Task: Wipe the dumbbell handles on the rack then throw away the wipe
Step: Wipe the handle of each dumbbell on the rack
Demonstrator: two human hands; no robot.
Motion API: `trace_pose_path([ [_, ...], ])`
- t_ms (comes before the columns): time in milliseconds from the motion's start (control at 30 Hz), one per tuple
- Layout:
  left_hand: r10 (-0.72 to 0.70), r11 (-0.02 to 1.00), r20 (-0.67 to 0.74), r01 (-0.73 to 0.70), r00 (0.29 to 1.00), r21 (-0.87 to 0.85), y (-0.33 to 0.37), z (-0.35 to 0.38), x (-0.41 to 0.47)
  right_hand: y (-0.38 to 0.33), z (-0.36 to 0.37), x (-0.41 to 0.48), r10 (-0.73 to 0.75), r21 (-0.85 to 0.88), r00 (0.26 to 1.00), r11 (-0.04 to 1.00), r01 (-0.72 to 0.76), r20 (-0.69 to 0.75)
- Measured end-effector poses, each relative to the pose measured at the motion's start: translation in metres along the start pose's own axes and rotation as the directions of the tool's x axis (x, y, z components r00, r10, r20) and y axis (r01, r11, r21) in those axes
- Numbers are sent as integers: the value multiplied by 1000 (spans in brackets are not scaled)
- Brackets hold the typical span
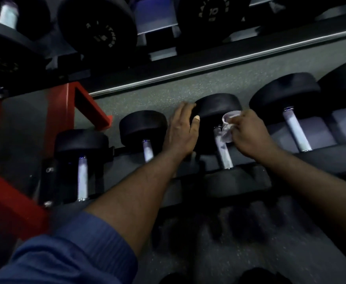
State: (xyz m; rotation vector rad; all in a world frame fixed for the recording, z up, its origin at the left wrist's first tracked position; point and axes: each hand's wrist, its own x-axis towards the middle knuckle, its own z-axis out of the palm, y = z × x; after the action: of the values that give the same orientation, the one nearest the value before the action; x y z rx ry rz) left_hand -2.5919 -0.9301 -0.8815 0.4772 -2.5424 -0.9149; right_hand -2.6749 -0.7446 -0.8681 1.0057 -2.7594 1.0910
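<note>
Wiping looked to be in mid-course. The right hand (250, 136) pinched a crumpled wipe (228, 128) in curled fingers and held it against the far end of one steel handle (223, 152), which ran from under that hand toward the person on the rack (332, 158). The left hand (183, 132) lay just beside it, fingers and thumb curved over that dumbbell's black rubber head (217, 107), apparently steadying it. Which handles were finished could not be told. A second handle (148, 150) just left of the left hand and a third handle (296, 132) right of the right hand looked equally pale in the dim light. Throwing the wipe away was not yet done, and no bin showed. The wipe looked small, bunched and creased, whitish with a lilac cast.
</note>
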Motion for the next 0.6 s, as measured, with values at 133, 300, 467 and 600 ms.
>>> trace_pose_path([
  [133, 47, 997, 113, -53, 992, 50, 6, 15, 33, 17, 17, -4, -62, -169, 998, 984, 60, -2],
  [300, 46, 970, 209, -94, 977, 226, 27, 25, 85, 14, 38, 18, -45, -357, 989, 934, -9, -143],
  [467, -9, 941, 145, -40, 989, 335, 31, 38, 103, 31, 52, 18, -270, -270, 962, 930, 250, -40],
  [600, 16, 954, 112, -48, 994, 294, 26, 37, 100, 19, 61, 22, -312, -240, 942, 911, 334, 124],
])
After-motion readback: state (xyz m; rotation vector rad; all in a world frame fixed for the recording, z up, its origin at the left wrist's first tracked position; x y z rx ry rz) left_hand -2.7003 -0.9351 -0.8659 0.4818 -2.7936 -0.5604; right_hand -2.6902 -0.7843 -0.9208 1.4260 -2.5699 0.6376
